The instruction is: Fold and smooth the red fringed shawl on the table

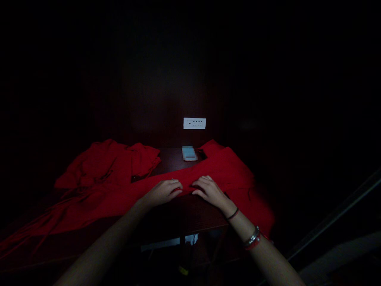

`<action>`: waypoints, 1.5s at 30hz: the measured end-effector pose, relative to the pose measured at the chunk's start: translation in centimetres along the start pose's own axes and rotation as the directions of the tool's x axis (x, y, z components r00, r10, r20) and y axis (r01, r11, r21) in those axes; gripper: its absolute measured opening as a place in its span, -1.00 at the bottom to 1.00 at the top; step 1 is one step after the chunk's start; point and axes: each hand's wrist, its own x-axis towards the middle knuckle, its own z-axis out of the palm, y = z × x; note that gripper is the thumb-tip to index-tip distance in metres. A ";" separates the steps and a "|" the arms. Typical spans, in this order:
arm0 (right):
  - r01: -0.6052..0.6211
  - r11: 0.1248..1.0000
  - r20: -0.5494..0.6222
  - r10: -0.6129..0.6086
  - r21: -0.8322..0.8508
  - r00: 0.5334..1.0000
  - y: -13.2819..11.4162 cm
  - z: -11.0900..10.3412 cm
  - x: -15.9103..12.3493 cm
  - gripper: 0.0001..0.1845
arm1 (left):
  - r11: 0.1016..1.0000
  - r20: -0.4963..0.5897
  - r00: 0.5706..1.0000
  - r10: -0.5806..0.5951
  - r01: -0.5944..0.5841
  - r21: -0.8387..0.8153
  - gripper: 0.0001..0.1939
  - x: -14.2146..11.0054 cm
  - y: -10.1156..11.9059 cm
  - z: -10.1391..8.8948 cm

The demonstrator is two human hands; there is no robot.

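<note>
A long red cloth [113,202] lies spread across a dark wooden desk, wrinkled, with loose fringe-like strands at the far left. On its near edge, around the middle, my left hand [163,191] has its fingers bent over the fabric and its thumb along the edge. Close beside it, my right hand [210,192] grips the same edge in a similar way, thumb towards me. A narrow gap of red fabric shows between the two hands. What lies under the fingers is hidden.
A phone [189,153] with a blurred screen lies on the desk [169,159] behind the cloth. Above it, a white socket panel [194,123] is set in the dark back wall. Red cloth is bunched on both sides. The surroundings are very dark.
</note>
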 end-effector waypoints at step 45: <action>-0.018 0.998 -0.007 0.018 -0.052 1.000 0.2 -0.9 -0.5 -0.72 | 0.999 -0.027 0.999 -0.039 0.039 0.023 -0.75 -0.2 -0.3 -0.3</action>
